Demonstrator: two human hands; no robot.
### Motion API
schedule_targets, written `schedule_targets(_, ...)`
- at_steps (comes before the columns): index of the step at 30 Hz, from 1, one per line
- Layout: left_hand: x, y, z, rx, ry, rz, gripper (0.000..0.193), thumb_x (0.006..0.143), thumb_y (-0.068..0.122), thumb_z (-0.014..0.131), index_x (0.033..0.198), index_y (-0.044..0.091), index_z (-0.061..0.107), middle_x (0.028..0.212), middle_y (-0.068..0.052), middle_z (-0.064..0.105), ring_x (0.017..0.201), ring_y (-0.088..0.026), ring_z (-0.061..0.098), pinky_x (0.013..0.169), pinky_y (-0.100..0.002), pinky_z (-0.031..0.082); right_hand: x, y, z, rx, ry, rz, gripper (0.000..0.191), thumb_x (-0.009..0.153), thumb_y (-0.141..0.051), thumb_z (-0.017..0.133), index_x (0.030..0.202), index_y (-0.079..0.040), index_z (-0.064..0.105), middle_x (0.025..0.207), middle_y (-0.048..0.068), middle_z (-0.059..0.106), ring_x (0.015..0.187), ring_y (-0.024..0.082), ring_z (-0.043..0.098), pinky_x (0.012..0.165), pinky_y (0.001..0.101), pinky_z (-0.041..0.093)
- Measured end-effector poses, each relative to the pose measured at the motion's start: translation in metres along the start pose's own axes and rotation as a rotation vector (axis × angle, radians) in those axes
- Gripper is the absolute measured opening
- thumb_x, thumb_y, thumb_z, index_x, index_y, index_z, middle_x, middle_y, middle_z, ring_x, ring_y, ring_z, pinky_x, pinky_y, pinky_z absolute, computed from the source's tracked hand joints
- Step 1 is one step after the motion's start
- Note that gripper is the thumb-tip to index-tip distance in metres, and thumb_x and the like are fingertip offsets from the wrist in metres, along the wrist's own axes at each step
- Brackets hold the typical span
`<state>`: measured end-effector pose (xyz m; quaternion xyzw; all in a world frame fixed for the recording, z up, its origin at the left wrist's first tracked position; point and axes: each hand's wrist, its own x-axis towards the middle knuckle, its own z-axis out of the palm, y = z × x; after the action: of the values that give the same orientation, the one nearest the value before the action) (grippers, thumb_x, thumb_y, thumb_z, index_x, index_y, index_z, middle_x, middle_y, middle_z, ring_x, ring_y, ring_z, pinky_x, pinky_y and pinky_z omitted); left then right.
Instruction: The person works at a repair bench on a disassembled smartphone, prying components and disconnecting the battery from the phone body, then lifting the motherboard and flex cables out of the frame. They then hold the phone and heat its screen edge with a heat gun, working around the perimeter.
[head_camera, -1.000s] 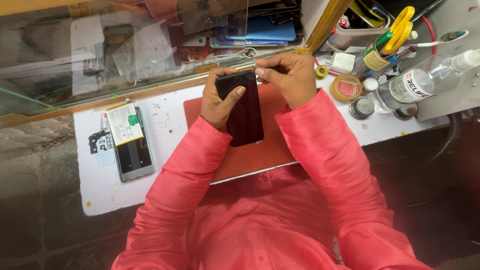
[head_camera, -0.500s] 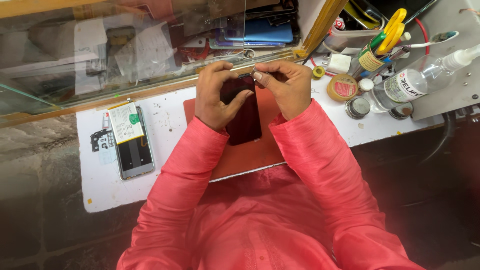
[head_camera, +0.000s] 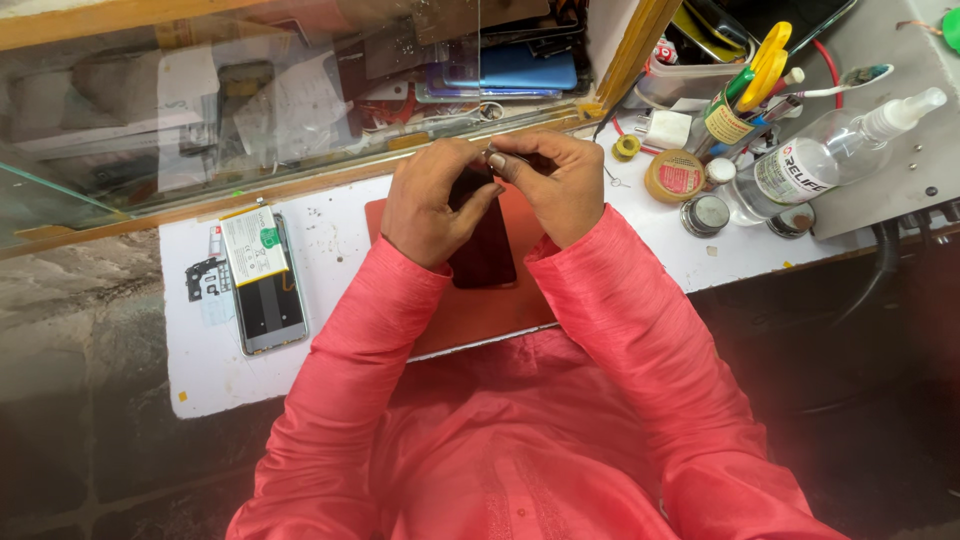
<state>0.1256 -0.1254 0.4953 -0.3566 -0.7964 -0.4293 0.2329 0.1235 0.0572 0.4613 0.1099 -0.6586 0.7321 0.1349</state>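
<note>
Head view: we hold the dark phone (head_camera: 485, 245) over the red mat (head_camera: 470, 315), near the worktop's far edge, its long axis running away from us. Our left hand (head_camera: 430, 200) wraps its upper left side; our right hand (head_camera: 555, 180) pinches closed at its top end, both equally near.

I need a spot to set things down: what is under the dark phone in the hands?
An orange mat on the white table lies under the dark phone. Both hands cover its top end.
</note>
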Motion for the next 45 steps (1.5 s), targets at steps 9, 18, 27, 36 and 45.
schedule_targets(9,0.008,-0.001,-0.013,-0.024,-0.153,-0.039,0.036,0.084,0.004,0.078,0.115,0.003,0.060,0.102,-0.013,0.067,0.092,-0.034,0.068,0.075,-0.040,0.056,0.002,-0.004,0.000,0.023,-0.035,0.003,0.018,0.091,0.007,0.075,0.110,0.004,0.075,0.103,0.011,0.078,0.093,0.014,0.075,0.087,0.0262,0.063)
schedule_targets(18,0.017,-0.002,-0.018,-0.041,-0.196,-0.085,0.020,0.088,-0.002,0.062,0.106,0.002,0.056,0.095,-0.019,0.069,0.088,-0.040,0.067,0.075,-0.046,0.053,0.004,-0.009,-0.001,-0.010,-0.075,-0.006,0.017,0.093,0.007,0.074,0.110,0.005,0.076,0.102,0.012,0.078,0.092,0.013,0.074,0.085,0.0255,0.062)
schedule_targets(27,0.018,-0.003,-0.018,-0.066,-0.227,-0.141,0.020,0.090,-0.004,0.055,0.109,0.001,0.058,0.095,-0.021,0.072,0.088,-0.042,0.070,0.074,-0.047,0.054,-0.010,0.002,0.004,0.120,0.021,0.000,0.020,0.092,0.005,0.075,0.112,0.004,0.074,0.106,0.011,0.078,0.096,0.013,0.074,0.090,0.0252,0.062)
schedule_targets(36,0.015,-0.006,-0.021,-0.102,-0.201,-0.142,0.021,0.091,-0.006,0.052,0.110,0.000,0.058,0.097,-0.022,0.073,0.090,-0.041,0.072,0.078,-0.044,0.057,-0.016,0.013,0.016,0.066,0.102,-0.082,0.023,0.093,0.007,0.075,0.115,0.005,0.074,0.107,0.012,0.077,0.099,0.015,0.073,0.093,0.0257,0.059)
schedule_targets(45,0.016,0.000,-0.021,-0.117,-0.248,-0.141,0.020,0.089,-0.003,0.061,0.109,0.000,0.058,0.090,-0.021,0.072,0.082,-0.038,0.072,0.071,-0.041,0.056,0.003,-0.025,-0.015,-0.241,-0.208,-0.229,0.024,0.091,0.009,0.075,0.113,0.000,0.076,0.105,0.011,0.076,0.098,0.016,0.073,0.089,0.0262,0.058)
